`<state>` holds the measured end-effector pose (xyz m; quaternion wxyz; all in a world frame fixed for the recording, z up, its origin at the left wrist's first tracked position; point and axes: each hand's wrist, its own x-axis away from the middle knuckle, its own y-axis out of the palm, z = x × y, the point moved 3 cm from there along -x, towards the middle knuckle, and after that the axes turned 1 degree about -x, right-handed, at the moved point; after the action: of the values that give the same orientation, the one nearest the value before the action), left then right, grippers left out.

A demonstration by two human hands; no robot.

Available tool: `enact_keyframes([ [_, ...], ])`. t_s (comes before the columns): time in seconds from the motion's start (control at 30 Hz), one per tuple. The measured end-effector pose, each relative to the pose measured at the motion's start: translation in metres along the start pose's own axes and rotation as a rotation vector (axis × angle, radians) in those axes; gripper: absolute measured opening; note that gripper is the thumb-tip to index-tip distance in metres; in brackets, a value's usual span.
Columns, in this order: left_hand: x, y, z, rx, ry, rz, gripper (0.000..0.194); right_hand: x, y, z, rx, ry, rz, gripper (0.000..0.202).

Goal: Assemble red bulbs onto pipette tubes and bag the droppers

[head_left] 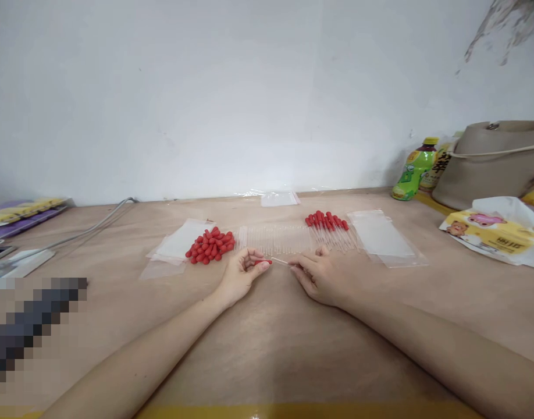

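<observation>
My left hand is closed, pinching a red rubber dropper bulb between thumb and fingers. In my right hand is a thin clear dropper tube, its far end pointing at the bulb; whether the two touch I cannot tell. Beside my left hand lies a pile of loose red bulbs. A row of bare clear tubes lies just beyond both hands. Past my right hand rests a bunch of tubes with red bulbs on their ends.
Clear plastic bags lie at left, right and back. At the right stand a green bottle, a beige bag and a tissue pack. A grey cable crosses the left side. A wall rises behind.
</observation>
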<state>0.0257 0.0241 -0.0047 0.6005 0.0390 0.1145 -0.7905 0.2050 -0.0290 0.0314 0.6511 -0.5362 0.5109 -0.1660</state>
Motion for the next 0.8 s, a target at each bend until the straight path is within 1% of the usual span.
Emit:
enact_keyframes([
  [0.13, -0.001, 0.001, -0.003, 0.004, -0.029, -0.004, 0.027, -0.001, -0.009, -0.006, -0.018, 0.010, -0.032, 0.020],
  [0.27, -0.003, 0.000, -0.006, 0.042, -0.052, 0.002, 0.028, -0.001, -0.011, -0.005, -0.032, 0.066, -0.020, 0.020],
  [0.4, -0.002, 0.000, -0.006, 0.036, -0.074, -0.008, 0.030, -0.001, -0.010, -0.006, -0.022, 0.033, -0.028, 0.021],
  [0.5, 0.000, 0.001, -0.004, 0.031, -0.101, -0.039, 0.031, -0.002, -0.009, -0.006, -0.051, 0.017, -0.018, 0.021],
  [0.6, 0.002, 0.004, -0.001, -0.002, -0.109, -0.088, 0.029, -0.001, -0.003, -0.002, -0.122, 0.005, -0.016, 0.021],
  [0.8, 0.005, 0.005, 0.001, -0.109, -0.049, -0.125, 0.023, 0.000, 0.022, 0.015, -0.311, -0.045, -0.016, 0.019],
])
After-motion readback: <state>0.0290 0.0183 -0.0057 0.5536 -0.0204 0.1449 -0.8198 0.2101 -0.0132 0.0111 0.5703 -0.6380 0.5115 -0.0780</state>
